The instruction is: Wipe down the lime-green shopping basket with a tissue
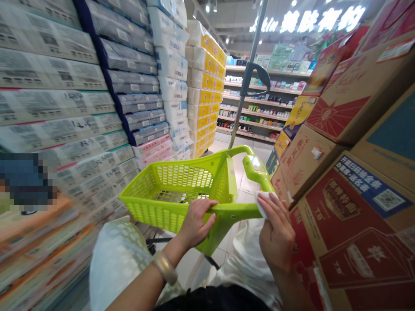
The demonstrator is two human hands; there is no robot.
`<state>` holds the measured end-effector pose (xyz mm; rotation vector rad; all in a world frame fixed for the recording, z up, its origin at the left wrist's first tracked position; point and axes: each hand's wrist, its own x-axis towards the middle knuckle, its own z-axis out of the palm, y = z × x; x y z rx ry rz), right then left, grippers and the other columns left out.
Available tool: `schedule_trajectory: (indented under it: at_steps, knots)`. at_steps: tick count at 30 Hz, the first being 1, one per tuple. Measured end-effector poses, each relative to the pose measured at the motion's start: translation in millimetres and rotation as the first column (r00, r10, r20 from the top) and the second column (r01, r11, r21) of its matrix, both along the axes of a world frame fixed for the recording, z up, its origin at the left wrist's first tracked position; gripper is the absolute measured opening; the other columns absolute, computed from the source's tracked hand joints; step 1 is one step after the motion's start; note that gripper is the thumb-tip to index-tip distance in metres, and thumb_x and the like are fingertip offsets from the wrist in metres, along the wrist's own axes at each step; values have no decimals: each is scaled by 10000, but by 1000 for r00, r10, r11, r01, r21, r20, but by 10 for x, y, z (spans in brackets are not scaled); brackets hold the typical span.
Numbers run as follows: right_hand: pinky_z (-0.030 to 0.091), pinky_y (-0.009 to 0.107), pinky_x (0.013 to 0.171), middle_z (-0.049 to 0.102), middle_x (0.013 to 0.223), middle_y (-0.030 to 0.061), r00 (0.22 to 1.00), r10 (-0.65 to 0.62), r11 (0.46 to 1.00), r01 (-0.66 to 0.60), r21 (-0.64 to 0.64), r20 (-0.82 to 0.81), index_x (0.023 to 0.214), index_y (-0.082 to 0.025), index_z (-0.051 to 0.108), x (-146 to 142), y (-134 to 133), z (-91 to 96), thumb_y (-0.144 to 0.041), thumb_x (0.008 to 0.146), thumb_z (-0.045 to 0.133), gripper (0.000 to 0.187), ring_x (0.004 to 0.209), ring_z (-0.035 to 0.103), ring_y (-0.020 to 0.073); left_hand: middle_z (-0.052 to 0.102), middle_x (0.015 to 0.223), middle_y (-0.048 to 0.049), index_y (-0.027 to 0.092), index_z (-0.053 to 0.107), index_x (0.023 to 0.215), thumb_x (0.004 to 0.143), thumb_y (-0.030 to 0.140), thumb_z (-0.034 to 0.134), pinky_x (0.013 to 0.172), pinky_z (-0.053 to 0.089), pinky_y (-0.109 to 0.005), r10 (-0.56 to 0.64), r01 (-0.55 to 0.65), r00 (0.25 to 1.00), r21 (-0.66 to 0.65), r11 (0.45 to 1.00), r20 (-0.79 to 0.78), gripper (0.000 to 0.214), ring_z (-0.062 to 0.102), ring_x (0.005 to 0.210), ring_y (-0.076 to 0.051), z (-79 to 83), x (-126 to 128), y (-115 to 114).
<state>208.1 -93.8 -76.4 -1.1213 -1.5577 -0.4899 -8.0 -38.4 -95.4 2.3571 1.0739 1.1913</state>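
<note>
In mid-frame, the left hand (pixel 196 220) closes its grip around the near rim bar of the lime-green perforated plastic shopping basket (pixel 145 211). The right hand (pixel 275 233) lays flat fingers on a folded white wipe (pixel 263 202), pressing it to the bar's right end; whether the thumb pinches it is hidden. Wiping the bar seems the step in hand, and working further along calls for a steady basket. No goods show inside it. Red-printed cardboard boxes (pixel 356 216) crowd the right.

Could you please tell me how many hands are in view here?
2. The left hand grips the near rim of the green basket; the right hand holds a white cloth against the basket's right corner, beside the cardboard boxes. No other hands show.
</note>
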Motion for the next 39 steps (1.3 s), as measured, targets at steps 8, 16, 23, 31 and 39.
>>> schedule_trajectory:
  at_steps: [8,16,23,31,39]
  knots:
    - [364,392,1127,737,1124,49,986,111,994,-109,-18,121,1168,-212,672,-219,-60,-57,30,887,388,467,1202,606,174,688,947,-45,203,603,1000,892,320,445,861,411,-407,30,-31,999,19,999,30,223,607,902,-226,-72,-16,16]
    - [405,466,1089,708,1158,81,1000,9,1000,-9,1,-23,1192,-215,661,11,-85,23,-10,913,416,424,1168,611,207,676,952,-63,195,588,1011,881,280,446,886,422,-440,91,-87,994,71,994,-59,210,598,914,-235,22,18,-92]
    - [401,399,1091,731,1116,56,986,112,994,-110,-24,121,1169,-214,666,-121,-106,-22,-6,906,416,418,1150,625,184,594,1207,-128,175,476,1338,846,246,529,1007,415,-473,11,2,996,153,988,-88,500,537,1118,-273,239,315,-254]
    - [459,450,1031,730,1103,69,998,46,999,-46,-17,47,1180,-230,666,-46,-67,33,-75,937,436,368,1132,629,216,592,1168,-127,175,542,1247,811,189,519,962,457,-433,-76,75,997,59,995,28,437,545,1080,-262,324,609,-275]
    - [457,502,1045,698,1154,105,984,24,1000,-23,10,-179,1163,-187,673,174,13,-7,-100,950,412,348,1158,614,235,619,1069,-74,204,554,1138,749,179,529,932,393,-440,-84,89,993,-50,995,87,391,546,1007,-252,358,658,-273]
